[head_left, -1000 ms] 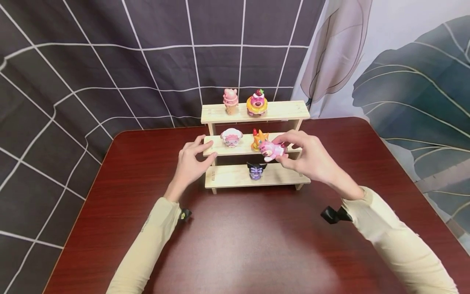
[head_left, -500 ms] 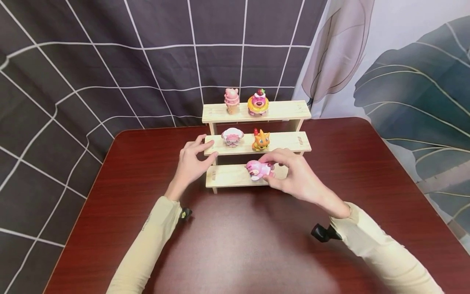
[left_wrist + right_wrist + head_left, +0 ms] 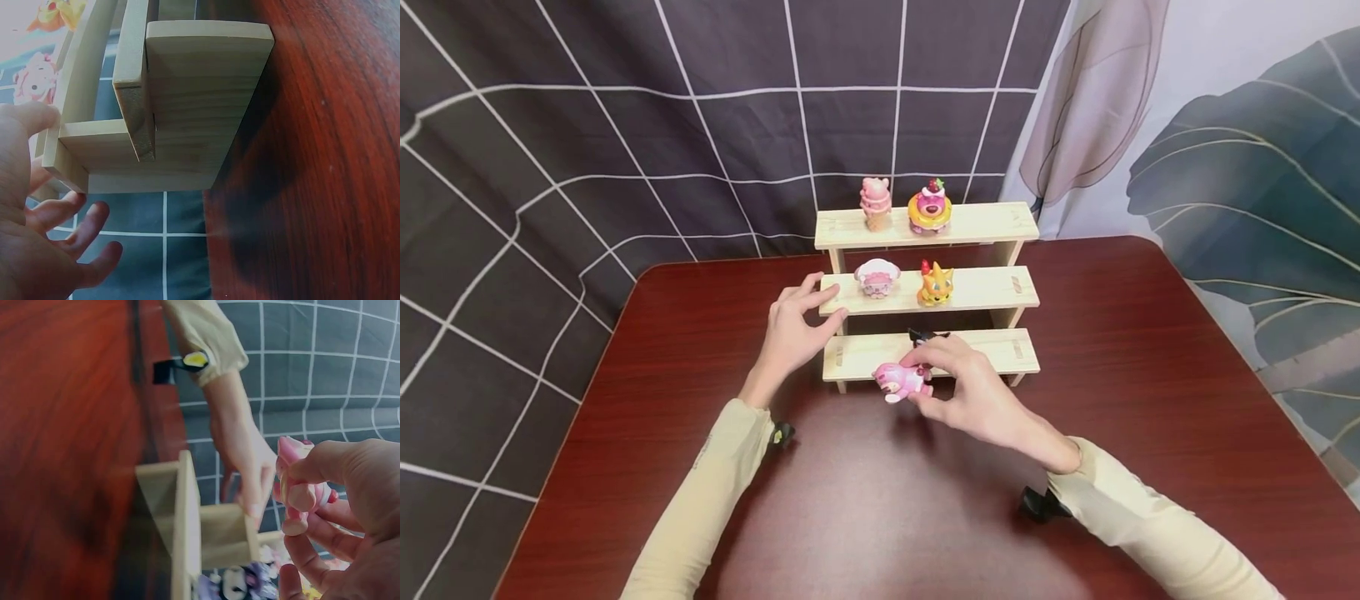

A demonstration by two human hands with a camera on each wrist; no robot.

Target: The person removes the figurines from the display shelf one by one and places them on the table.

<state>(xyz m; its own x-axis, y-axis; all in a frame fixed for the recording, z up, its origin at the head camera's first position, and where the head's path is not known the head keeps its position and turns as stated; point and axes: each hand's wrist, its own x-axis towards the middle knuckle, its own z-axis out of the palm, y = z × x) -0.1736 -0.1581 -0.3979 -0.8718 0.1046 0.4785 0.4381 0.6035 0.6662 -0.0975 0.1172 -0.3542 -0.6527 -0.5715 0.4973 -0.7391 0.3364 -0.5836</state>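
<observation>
My right hand (image 3: 973, 396) pinches a small pink toy figurine (image 3: 897, 382) between thumb and fingers, tilted on its side in front of the lowest tier. In the right wrist view the pink figurine (image 3: 297, 481) shows from another side. A three-tier wooden display shelf (image 3: 985, 287) stands on the table. My left hand (image 3: 793, 329) grips the left end of its middle tier; the left wrist view has its thumb and fingers around that board end (image 3: 65, 165). Partly behind my right hand, a black-and-purple figurine (image 3: 234, 584) sits on the lowest tier.
On the top tier stand a pink ice-cream-cone figurine (image 3: 876, 204) and a figurine with a yellow ring (image 3: 930, 208). A white-and-pink figurine (image 3: 877, 279) and an orange one (image 3: 936, 285) sit on the middle tier. A dark gridded curtain (image 3: 722, 125) hangs behind the reddish-brown table (image 3: 850, 500).
My right hand has carried the pink figurine from beside the orange one on the middle tier down and left, past the lowest tier's front edge. My left hand keeps its place on the shelf.
</observation>
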